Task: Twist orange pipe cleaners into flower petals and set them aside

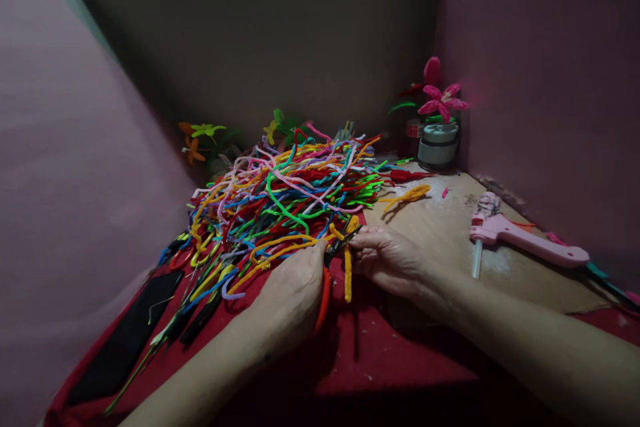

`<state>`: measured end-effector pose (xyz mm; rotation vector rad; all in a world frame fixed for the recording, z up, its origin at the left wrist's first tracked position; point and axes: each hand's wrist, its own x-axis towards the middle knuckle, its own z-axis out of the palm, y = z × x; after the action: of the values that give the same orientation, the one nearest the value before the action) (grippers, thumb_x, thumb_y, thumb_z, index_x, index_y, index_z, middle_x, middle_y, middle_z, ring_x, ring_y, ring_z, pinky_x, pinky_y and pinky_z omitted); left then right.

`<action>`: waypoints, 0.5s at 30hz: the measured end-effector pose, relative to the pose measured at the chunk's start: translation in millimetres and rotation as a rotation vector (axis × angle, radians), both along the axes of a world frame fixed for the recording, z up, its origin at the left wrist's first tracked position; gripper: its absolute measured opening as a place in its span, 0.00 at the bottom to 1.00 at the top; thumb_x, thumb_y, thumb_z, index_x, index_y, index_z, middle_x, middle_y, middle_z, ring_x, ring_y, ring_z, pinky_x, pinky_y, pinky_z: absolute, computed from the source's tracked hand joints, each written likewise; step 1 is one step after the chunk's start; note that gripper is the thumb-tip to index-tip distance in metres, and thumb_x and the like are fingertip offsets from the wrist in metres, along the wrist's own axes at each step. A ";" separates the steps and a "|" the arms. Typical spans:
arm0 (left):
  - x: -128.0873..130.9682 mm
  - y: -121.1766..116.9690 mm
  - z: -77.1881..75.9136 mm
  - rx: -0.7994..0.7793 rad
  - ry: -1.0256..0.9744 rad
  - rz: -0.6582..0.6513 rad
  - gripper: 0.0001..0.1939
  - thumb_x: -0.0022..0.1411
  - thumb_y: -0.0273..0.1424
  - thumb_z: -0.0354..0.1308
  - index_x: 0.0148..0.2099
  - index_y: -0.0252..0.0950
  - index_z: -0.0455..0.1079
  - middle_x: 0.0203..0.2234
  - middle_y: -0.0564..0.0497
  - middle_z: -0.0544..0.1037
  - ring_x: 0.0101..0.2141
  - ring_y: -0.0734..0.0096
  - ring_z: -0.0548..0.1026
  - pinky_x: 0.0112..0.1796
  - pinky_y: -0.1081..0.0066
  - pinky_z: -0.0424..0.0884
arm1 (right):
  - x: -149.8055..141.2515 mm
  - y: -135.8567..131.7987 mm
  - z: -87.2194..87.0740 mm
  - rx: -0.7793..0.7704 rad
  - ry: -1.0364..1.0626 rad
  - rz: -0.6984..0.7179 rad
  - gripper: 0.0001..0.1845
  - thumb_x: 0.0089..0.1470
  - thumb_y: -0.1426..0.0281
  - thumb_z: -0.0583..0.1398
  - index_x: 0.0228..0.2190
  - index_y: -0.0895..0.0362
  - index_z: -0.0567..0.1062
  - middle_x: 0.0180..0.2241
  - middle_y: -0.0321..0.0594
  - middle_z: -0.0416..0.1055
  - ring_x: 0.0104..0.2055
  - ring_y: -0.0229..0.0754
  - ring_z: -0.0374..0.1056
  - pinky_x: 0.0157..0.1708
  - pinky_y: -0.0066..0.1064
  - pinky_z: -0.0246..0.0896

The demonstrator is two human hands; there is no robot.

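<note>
Nearest us are our two hands, close together over the front edge. Our left hand (294, 283) is closed around one red-handled tool (324, 300), its dark jaws pointing up and right. Our right hand (383, 253) has thumb and fingers pinched on one yellow-orange fuzzy stem (349, 277), which hangs down just beside the jaws.

To our left lies one flat black object (125, 340), with several tools and thin stems beyond it, too tangled to count; one yellow handle (220, 280) shows among them. To our right we count one pink glue gun (530, 240), a single translucent stick (477, 259) jutting from it. Farther on are one orange bundle (411, 195), one small pink scrap (445, 193) and one red bundle (407, 175). A heap of fuzzy stems (295, 187) in many colours, beyond counting, fills the middle. Behind it at left we see two orange flowers (193, 149) and one yellow-green one (207, 130); at right, one open pink flower (443, 101) above one grey pot (438, 147).

Red cloth (365, 360) covers the near surface, and a tan board (530, 287), whitish in patches, lies at right. Pinkish walls (545, 67) flank a dim, dark backdrop (275, 33). Any marking on the red-and-white item (413, 129) beside the pot is too small to read.
</note>
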<state>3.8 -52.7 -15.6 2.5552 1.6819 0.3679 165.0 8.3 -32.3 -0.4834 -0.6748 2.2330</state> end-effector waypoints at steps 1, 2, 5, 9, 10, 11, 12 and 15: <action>0.5 0.8 -0.7 -0.003 0.001 -0.006 0.25 0.56 0.25 0.46 0.57 0.32 0.56 0.48 0.38 0.70 0.47 0.57 0.69 0.47 0.58 0.66 | -0.1 0.0 -0.7 0.006 0.000 0.004 0.06 0.36 0.81 0.59 0.21 0.61 0.71 0.19 0.35 0.69 0.20 0.33 0.62 0.23 0.25 0.57; 0.6 1.5 -1.4 -0.004 0.011 -0.012 0.24 0.56 0.25 0.46 0.56 0.32 0.56 0.47 0.38 0.70 0.47 0.57 0.69 0.46 0.58 0.67 | -0.2 0.1 -1.2 0.011 0.001 0.009 0.05 0.36 0.81 0.59 0.21 0.62 0.71 0.18 0.35 0.68 0.20 0.32 0.61 0.23 0.25 0.56; 0.2 2.4 -3.1 0.012 0.056 -0.004 0.22 0.57 0.26 0.46 0.55 0.32 0.57 0.42 0.39 0.72 0.43 0.58 0.71 0.43 0.59 0.68 | -1.0 0.2 -1.9 0.019 -0.020 0.018 0.03 0.37 0.80 0.59 0.20 0.62 0.71 0.18 0.34 0.67 0.19 0.31 0.59 0.23 0.26 0.56; 1.5 1.7 -4.2 0.054 0.138 0.041 0.19 0.57 0.27 0.46 0.52 0.31 0.59 0.37 0.39 0.73 0.39 0.58 0.72 0.41 0.59 0.68 | -2.0 0.1 -2.6 0.000 -0.034 0.007 0.04 0.36 0.80 0.60 0.20 0.62 0.71 0.18 0.34 0.67 0.20 0.31 0.59 0.23 0.25 0.55; 2.0 1.4 -4.5 0.063 0.157 0.054 0.18 0.57 0.26 0.45 0.51 0.30 0.60 0.36 0.39 0.73 0.39 0.58 0.72 0.40 0.59 0.68 | -2.1 0.1 -3.1 -0.002 -0.034 0.011 0.04 0.36 0.80 0.60 0.20 0.62 0.70 0.17 0.33 0.66 0.19 0.31 0.59 0.23 0.25 0.55; 2.5 1.2 -4.8 0.072 0.172 0.065 0.17 0.57 0.26 0.45 0.50 0.30 0.60 0.36 0.39 0.73 0.38 0.58 0.72 0.40 0.58 0.68 | -2.1 0.3 -3.8 0.001 -0.034 0.017 0.03 0.36 0.80 0.60 0.19 0.62 0.70 0.17 0.33 0.66 0.19 0.30 0.58 0.23 0.24 0.54; 2.7 1.0 -5.3 0.079 0.181 0.067 0.17 0.57 0.25 0.44 0.50 0.30 0.60 0.35 0.39 0.73 0.38 0.58 0.72 0.40 0.58 0.68 | -2.1 0.4 -4.5 0.009 -0.035 0.026 0.03 0.36 0.80 0.59 0.19 0.62 0.71 0.17 0.33 0.66 0.19 0.30 0.58 0.22 0.24 0.54; 1.6 0.6 -7.8 0.086 0.185 0.038 0.19 0.57 0.24 0.44 0.52 0.29 0.58 0.36 0.38 0.72 0.40 0.58 0.71 0.40 0.58 0.68 | -1.9 0.1 -5.6 0.035 -0.040 0.039 0.03 0.37 0.79 0.59 0.21 0.63 0.72 0.18 0.34 0.68 0.19 0.30 0.59 0.23 0.24 0.56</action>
<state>5.4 -52.1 -23.4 2.6970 1.8144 0.2161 163.1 8.4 -37.9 -0.5024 -0.7492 2.2496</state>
